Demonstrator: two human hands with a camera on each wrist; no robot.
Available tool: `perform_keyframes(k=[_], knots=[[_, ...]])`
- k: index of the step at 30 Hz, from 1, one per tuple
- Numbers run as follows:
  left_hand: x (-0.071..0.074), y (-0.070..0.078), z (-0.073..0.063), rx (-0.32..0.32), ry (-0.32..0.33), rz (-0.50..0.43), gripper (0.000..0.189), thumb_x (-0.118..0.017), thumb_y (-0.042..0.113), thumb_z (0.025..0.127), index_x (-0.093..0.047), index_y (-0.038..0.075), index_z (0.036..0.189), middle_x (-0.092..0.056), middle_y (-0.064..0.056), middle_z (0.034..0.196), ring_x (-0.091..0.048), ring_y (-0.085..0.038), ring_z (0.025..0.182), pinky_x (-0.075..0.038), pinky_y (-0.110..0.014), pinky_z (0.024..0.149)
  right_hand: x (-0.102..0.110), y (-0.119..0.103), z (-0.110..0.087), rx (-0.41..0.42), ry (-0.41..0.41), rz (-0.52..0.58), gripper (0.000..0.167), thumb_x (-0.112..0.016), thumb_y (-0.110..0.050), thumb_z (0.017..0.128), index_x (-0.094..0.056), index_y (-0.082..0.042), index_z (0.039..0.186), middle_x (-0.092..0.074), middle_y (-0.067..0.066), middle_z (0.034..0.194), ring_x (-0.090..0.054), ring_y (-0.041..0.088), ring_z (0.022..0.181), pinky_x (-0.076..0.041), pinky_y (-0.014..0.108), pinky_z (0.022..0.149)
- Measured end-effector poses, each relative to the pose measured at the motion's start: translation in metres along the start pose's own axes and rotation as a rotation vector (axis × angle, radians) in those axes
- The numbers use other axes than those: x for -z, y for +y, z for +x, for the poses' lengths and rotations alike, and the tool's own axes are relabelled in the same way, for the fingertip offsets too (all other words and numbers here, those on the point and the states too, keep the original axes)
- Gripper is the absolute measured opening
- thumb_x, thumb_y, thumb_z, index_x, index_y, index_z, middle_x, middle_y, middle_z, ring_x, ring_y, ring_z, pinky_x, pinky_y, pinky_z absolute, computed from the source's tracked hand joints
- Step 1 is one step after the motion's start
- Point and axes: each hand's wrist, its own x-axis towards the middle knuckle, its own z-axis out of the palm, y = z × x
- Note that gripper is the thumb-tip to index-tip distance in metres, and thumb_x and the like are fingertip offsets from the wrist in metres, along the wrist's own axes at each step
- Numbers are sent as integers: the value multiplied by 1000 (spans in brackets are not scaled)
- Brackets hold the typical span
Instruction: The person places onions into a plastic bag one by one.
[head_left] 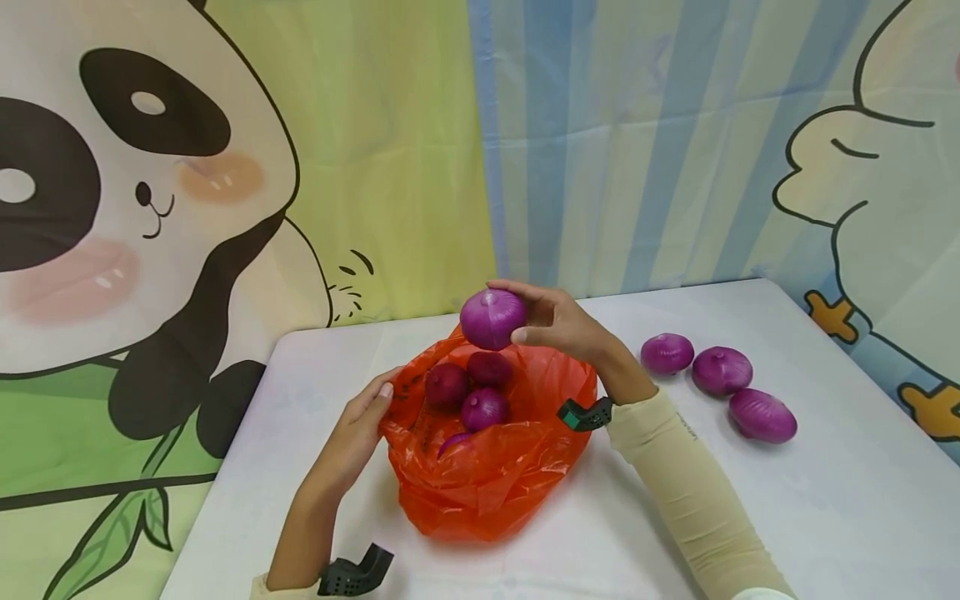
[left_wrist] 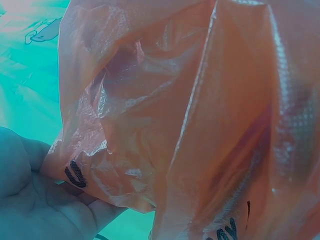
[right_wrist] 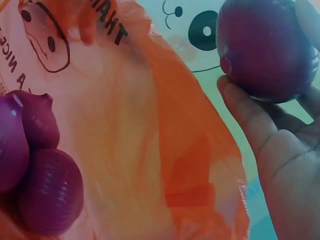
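My right hand (head_left: 564,323) holds a purple onion (head_left: 489,320) above the far side of an orange-red plastic bag (head_left: 487,487). In the right wrist view, the fingers curl round that onion (right_wrist: 267,47), beside the bag's printed wall. My left hand (head_left: 358,433) pinches the bag's left rim, thumb on the inner side; in the left wrist view the bag's wall (left_wrist: 135,125) fills most of the picture. The bag's mouth faces up, wide apart. Several onions lie inside, among them a bright one (head_left: 485,408) and a darker one (head_left: 447,386), with another partly hidden by the front fold.
Three more purple onions lie on the white table (head_left: 847,500) right of the bag: one at the back (head_left: 667,354), one in the middle (head_left: 722,371), one nearer (head_left: 762,416). A cartoon-printed curtain (head_left: 390,167) hangs behind the table.
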Motion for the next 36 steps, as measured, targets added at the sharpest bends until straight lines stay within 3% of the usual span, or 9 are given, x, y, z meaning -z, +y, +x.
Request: perform_keyframes(k=[9,17,23,31,36], knots=[[1,-1,0,0,0,-5,49,-34,34,107,-39,8,148,-43,-8,146,-40,-24,135,-37,-27,105,-5,10,5,-55,-117,29,72,-70,-17,88,-35,4,147,-51,20,137,-53,35,120,-47,49,97],[4,-1,0,-11,4,-23,48,-33,32,108,-39,6,147,-43,-11,146,-40,-26,134,-38,-24,103,-6,16,8,-40,-260,89,64,-69,-15,89,-41,-2,146,-45,17,143,-48,39,123,-45,53,97],[4,0,1,-5,8,-23,48,-33,32,107,-38,7,148,-42,-10,147,-39,-26,135,-38,-24,104,-14,19,11,-96,-345,85,64,-69,-15,90,-40,0,145,-42,17,143,-49,39,123,-45,53,98],[3,0,1,-5,11,-16,48,-33,32,107,-38,6,148,-41,-11,147,-38,-27,135,-35,-33,107,-32,29,16,-171,-458,-3,62,-67,-6,90,-40,-1,146,-44,13,142,-48,30,126,-47,48,97],[3,-1,1,0,7,-24,49,-33,33,107,-38,6,148,-41,-11,147,-38,-26,136,-34,-34,107,-40,37,20,-219,-482,-98,63,-67,-7,90,-41,-5,147,-47,7,141,-49,24,126,-49,41,96]])
